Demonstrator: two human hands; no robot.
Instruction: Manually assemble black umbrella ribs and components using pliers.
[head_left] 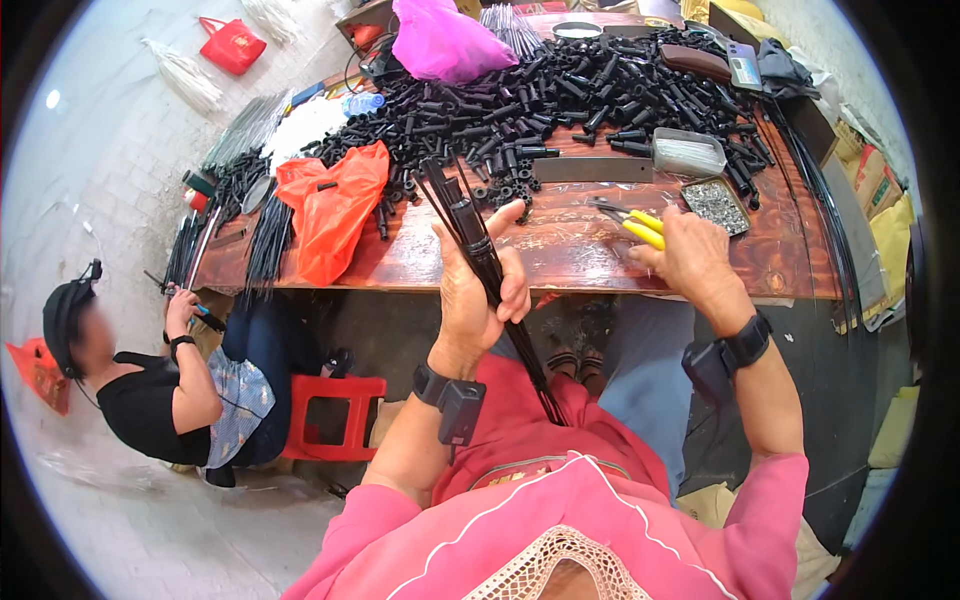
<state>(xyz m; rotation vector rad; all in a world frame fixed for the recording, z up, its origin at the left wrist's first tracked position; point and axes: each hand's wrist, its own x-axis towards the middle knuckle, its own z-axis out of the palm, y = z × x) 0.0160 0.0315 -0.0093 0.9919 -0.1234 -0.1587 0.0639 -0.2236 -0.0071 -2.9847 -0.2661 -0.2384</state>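
Note:
My left hand [472,285] is wrapped round a bundle of thin black rods [530,350], held on a slant above my lap. Thicker black tubular pieces [466,218] stick up from the upper end of the bundle. Over the table's front edge, my right hand [692,258] has its thumb and fingers about the yellow handles of a pair of pliers [645,230]. The dark jaws of the pliers point left, low over the wooden tabletop. A shallow tin of small metal pieces [716,204] stands just beyond that hand.
A heap of black tubular parts [470,115] covers much of the wooden table [425,262]. An orange plastic bag [330,215], a flat metal bar [593,169] and a clear plastic box [688,153] lie about. At left another person [150,375] sits near a red stool [333,415].

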